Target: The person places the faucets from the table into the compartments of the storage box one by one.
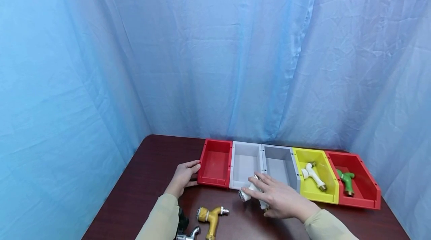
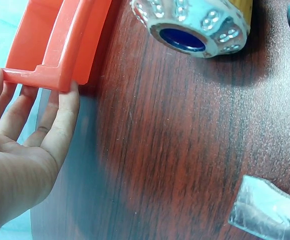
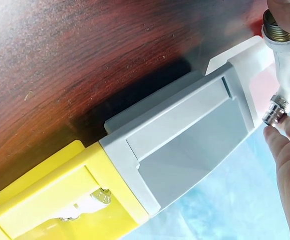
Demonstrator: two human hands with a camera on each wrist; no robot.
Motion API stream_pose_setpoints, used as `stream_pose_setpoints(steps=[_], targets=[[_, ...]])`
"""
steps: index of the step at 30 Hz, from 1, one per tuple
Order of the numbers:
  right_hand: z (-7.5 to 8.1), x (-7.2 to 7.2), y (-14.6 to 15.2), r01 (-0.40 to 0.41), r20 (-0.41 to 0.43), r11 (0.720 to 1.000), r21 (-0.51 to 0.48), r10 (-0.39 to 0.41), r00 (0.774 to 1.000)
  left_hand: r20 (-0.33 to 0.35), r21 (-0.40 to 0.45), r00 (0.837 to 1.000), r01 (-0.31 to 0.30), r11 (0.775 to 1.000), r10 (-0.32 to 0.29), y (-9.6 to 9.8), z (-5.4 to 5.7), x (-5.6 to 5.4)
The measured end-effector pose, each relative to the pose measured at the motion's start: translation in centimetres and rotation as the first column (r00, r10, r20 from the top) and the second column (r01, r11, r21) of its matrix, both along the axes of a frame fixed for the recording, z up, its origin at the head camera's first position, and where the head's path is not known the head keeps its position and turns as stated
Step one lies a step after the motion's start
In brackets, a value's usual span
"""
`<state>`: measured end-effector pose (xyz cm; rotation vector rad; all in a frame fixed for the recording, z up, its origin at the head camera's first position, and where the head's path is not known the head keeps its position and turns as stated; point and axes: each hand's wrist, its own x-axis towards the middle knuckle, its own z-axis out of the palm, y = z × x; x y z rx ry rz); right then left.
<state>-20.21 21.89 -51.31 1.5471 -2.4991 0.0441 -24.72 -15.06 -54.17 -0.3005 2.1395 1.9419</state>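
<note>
My right hand grips a white faucet above the table, in front of the white bin and the grey bin. In the right wrist view, fingers and thumb are around the faucet, with its brass-threaded opening and metal spout end showing. My left hand rests its fingertips against the outer left wall of the left red bin, its fingers fairly straight. Between the forearms lies a gold faucet on the table. Partly hidden by the left sleeve is a dark faucet with a chrome spout.
The bins stand side by side along the table's back. A yellow bin holds another white faucet; the right red bin holds a green faucet. Blue curtains hang behind and beside the dark wooden table.
</note>
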Motion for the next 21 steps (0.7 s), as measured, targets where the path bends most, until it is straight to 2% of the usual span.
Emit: stream_pose_setpoints(steps=[4, 14, 21], targets=[[0.1, -0.2, 0.1, 0.005, -0.029, 1.0, -0.012, -0.005, 1.0, 0.0, 0.003, 1.0, 0.0, 1.0, 0.0, 0.0, -0.1, 0.0], [0.4, -0.6, 0.6, 0.058, 0.004, 0.998, -0.002, -0.058, 0.998, -0.004, 0.004, 1.0, 0.012, 1.0, -0.012, 0.0, 0.0, 0.1], [0.5, -0.9, 1.2, 0.076, -0.026, 0.997, -0.019, -0.076, 0.997, 0.0, 0.015, 1.0, 0.004, 1.0, -0.004, 0.0, 0.1, 0.1]])
